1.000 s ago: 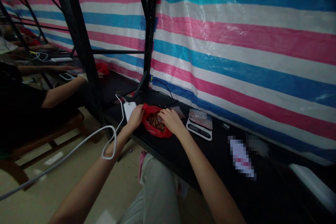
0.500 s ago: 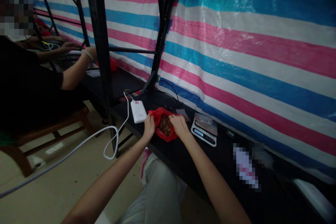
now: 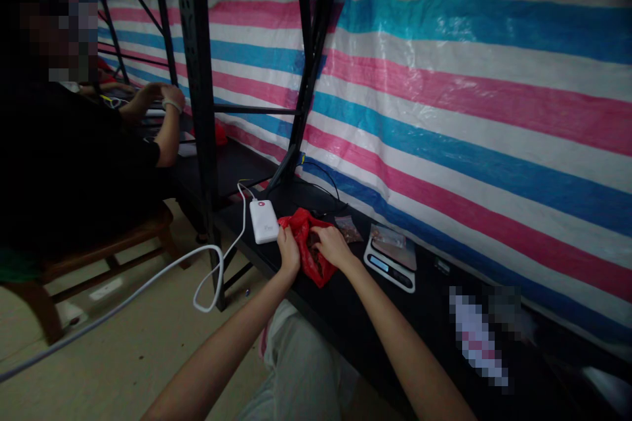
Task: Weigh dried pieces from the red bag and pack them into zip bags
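A red plastic bag with dark brown bits inside lies on the black table. My left hand grips the bag's left edge, fingers closed on the plastic. My right hand holds the bag's right side, fingers curled on it. Between the two hands the bag's mouth is pulled nearly closed. A small clear packet of brown bits lies just behind my right hand.
A white power bank with a white cable sits left of the bag. A small digital scale stands to the right. Black rack posts rise behind. A person in black sits at the left on a wooden stool.
My hands have drawn the bag's edges together, so its open mouth has narrowed and less of the brown contents shows. The view has shifted up and left.
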### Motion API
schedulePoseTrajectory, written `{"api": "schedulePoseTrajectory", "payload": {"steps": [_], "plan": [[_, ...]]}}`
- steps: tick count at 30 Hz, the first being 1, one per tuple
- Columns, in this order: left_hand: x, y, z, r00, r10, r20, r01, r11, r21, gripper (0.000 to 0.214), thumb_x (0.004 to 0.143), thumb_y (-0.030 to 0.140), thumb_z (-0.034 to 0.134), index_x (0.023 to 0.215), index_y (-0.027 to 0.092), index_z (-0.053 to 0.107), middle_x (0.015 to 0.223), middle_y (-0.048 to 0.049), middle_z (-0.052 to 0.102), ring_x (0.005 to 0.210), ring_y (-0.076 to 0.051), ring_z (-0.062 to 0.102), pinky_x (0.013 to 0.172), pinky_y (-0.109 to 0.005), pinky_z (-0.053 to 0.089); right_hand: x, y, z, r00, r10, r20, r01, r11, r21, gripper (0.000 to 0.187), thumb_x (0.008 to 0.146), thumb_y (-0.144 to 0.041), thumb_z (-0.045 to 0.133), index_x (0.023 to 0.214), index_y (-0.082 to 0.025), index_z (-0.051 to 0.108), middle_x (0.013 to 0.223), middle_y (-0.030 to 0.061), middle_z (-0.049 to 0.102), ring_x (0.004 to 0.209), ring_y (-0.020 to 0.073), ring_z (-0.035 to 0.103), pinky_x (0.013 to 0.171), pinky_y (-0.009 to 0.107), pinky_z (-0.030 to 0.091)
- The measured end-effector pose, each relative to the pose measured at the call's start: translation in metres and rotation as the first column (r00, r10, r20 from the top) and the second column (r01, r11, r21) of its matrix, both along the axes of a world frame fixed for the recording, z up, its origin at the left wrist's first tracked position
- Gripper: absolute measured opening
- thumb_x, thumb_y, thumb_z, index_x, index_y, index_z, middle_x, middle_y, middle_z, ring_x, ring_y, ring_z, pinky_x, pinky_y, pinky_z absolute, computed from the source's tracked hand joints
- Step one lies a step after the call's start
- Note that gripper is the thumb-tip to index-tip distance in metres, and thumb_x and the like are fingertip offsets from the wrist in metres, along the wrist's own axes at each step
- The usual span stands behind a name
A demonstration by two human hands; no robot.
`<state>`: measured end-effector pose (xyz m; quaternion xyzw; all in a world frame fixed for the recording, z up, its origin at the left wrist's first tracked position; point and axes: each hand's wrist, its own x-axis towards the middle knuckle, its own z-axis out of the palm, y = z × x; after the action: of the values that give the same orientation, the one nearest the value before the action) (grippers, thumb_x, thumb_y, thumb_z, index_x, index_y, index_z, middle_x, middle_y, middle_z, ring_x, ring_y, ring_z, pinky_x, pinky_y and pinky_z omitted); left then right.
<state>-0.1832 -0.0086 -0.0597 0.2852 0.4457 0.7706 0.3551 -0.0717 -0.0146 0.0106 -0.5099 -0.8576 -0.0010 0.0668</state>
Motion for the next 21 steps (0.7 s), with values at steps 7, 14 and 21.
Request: {"api": "schedulePoseTrajectory", "payload": {"steps": [7,14,21], "plan": [[0.000,-0.005,0.008,0.987,0.144,0.077,-0.145,0.989,0.005,0.028,0.078,0.042,0.039,0.072,0.016,0.048,0.066,0.0021,0.047,0.061,-0.011,0.045,0.063,-0.023,0.038,-0.003,0.022,-0.037,0.700,-0.146,-0.699,-0.129,0.937,-0.325,0.037,0.060,-0.012,0.065,0.097,-0.017,0.060,0.090,0.0052,0.068,0.083,0.0182,0.063,0.077,0.031,0.048],[-0.015,-0.019,0.020,0.978,0.007,-0.209,-0.011,1.000,-0.020,0.024,0.080,0.035,0.038,0.073,0.016,0.050,0.068,0.0003,0.051,0.065,-0.014,0.047,0.066,-0.025,0.039,0.010,0.009,-0.036,0.381,-0.143,-0.914,-0.310,0.911,-0.272,0.041,0.057,-0.019,0.069,0.097,-0.018,0.061,0.100,0.0061,0.065,0.095,0.0192,0.060,0.090,0.036,0.043],[-0.030,-0.036,0.035,0.763,0.135,-0.632,-0.142,0.989,0.040,0.039,0.075,0.021,0.046,0.113,0.013,0.042,0.113,-0.0116,0.046,0.109,-0.023,0.041,0.097,-0.041,0.030,0.066,-0.006,-0.016,0.329,-0.087,-0.940,-0.189,0.970,-0.155,0.041,0.060,-0.025,0.070,0.099,-0.020,0.059,0.107,0.0064,0.062,0.100,0.0197,0.057,0.094,0.037,0.039]]}}
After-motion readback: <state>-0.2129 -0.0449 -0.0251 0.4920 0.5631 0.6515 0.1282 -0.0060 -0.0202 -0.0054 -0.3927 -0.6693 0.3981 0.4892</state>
